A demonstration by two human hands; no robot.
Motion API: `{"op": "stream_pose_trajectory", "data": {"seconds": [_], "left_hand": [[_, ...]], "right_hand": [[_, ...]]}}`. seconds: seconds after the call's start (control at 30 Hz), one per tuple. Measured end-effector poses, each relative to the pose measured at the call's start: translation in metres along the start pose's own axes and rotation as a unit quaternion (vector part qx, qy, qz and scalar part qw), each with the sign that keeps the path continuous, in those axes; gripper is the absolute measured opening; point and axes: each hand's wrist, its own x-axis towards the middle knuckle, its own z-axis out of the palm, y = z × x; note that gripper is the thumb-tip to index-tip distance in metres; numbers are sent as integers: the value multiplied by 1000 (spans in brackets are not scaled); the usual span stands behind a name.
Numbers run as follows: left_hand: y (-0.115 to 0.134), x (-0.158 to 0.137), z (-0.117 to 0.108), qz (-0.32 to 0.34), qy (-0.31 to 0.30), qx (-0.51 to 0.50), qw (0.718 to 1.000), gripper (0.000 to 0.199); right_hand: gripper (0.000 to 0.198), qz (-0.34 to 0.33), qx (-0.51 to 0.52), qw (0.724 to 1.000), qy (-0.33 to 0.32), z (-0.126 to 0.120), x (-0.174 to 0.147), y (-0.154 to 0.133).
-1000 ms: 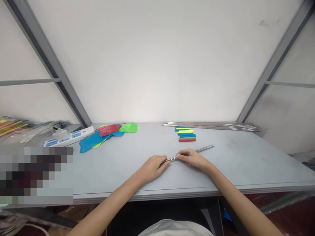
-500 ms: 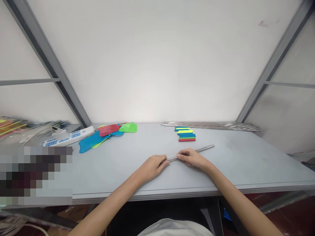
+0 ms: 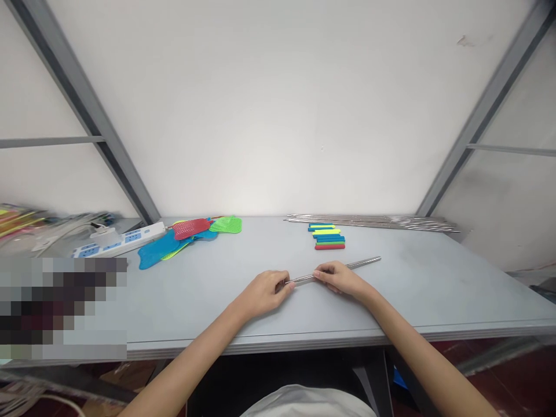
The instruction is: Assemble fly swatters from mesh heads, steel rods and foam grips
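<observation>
A slim metal rod [image 3: 364, 263] lies slantwise just above the table, its thicker bare end pointing right. My right hand [image 3: 341, 278] pinches it near the middle between thumb and fingers. At the rod's thinner left end, my left hand [image 3: 264, 294] is curled with thumb and fingertips at the tip; a small gap shows between thumb and forefinger. Beyond the right hand lies a row of coloured plastic tubes [image 3: 329, 238], in blue, yellow, green and red.
Several thin metal rods [image 3: 373, 221] lie along the wall. Mesh fly-swatter heads [image 3: 158, 252] in blue, red, green and yellow are piled at the left, beside a white power strip [image 3: 143, 234]. The grey table's front edge [image 3: 313, 343] runs before me.
My left hand has loosened a little, its fingers lifting slightly from the rod's left end. The rod and my right hand have shifted slightly to the right.
</observation>
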Motion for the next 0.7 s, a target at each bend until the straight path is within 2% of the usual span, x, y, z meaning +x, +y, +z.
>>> {"op": "stream_pose_trajectory", "data": {"seconds": [0.17, 0.33, 0.53, 0.7], "left_hand": [[-1, 1, 0, 19, -13, -12, 1000, 33], [-1, 2, 3, 16, 0, 3, 1000, 33], [-1, 1, 8, 41, 0, 76, 996, 31], [1, 1, 12, 48, 2, 108, 993, 30]], "right_hand": [[38, 6, -6, 1000, 0, 0, 0, 1], [41, 11, -37, 999, 13, 2, 0, -1], [37, -68, -129, 988, 51, 5, -2, -10], [36, -80, -173, 980, 59, 7, -4, -12]]}}
